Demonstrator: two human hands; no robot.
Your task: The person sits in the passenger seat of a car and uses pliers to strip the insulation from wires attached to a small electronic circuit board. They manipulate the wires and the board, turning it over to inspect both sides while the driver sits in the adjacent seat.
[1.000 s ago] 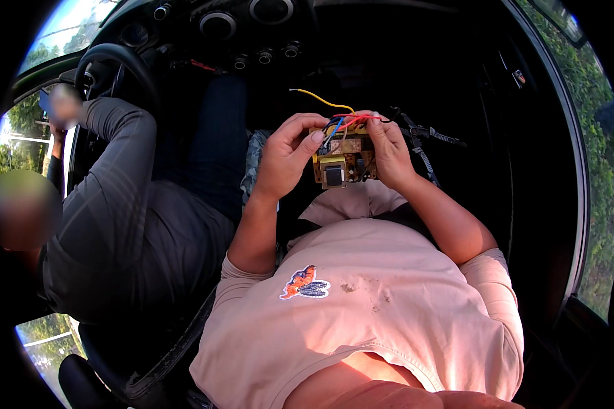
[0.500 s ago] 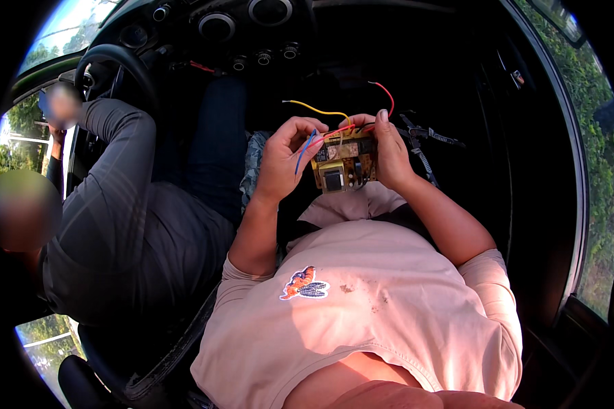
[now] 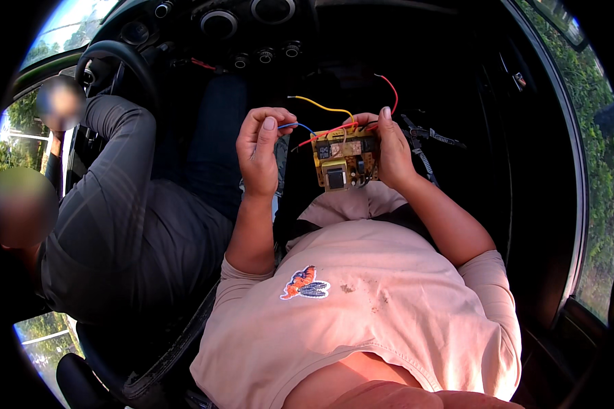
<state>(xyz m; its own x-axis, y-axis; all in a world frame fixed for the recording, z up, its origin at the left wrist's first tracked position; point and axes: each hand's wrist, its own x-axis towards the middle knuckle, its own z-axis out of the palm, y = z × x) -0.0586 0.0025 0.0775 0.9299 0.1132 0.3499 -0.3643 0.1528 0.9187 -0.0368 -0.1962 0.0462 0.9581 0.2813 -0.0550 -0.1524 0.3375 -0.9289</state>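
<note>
Head view: our left hand (image 3: 258, 151) had moved left, off the board (image 3: 348, 158) at upper centre, pinching the blue wire (image 3: 299, 125); our right hand (image 3: 392, 153) held the board's right edge. Blue, we judged, was now singled out.

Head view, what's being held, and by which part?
The right grip holds a yellow-brown rectangular circuit board by its right edge; the left grip appears to pinch a thin blue wire near its outer end.

Watching remotely, I see a blue wire (image 3: 300, 125), a yellow wire (image 3: 320, 104) and red wires (image 3: 394, 88) on a yellow-brown circuit board (image 3: 348, 155). An orange-and-dark, white-edged patch (image 3: 305, 283) marks a pinkish-beige shirt (image 3: 375, 313).
</note>
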